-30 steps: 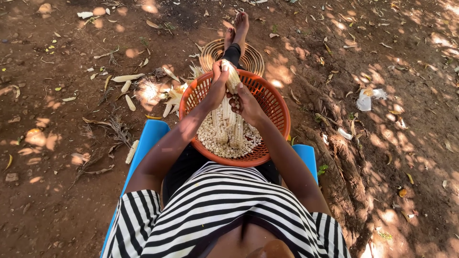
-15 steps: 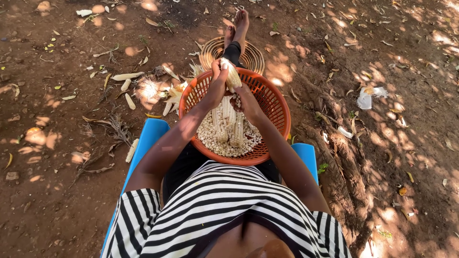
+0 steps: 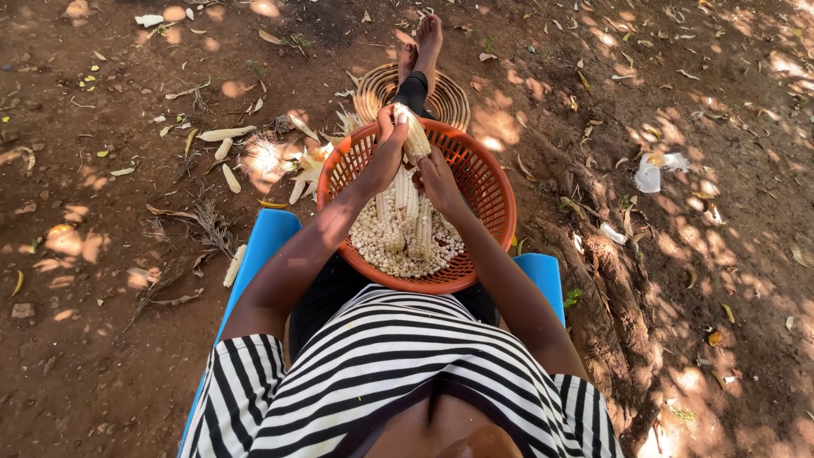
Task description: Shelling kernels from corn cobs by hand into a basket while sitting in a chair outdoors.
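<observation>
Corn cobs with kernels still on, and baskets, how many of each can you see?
Corn cobs with kernels: 4, namely 1 cob held in the left hand and right hand, and 3 cobs lying in the basket.
Baskets: 2, namely 1 orange basket and 1 woven basket.
Total: 6

Black-and-white striped short-sleeved top (image 3: pixel 407 373), black leggings (image 3: pixel 415 89), bare feet (image 3: pixel 428 38).

— What can't we make out here?
— Our left hand (image 3: pixel 386 146) covers part of the maize cob (image 3: pixel 413 136); the basket (image 3: pixel 483 182) hides our lap; the blue seat (image 3: pixel 264 239) vanishes beneath us.
— And the edges?
— Our striped shirt (image 3: pixel 398 373) is cut off at the bottom; the white scrap (image 3: pixel 649 172) is too small to identify.
</observation>
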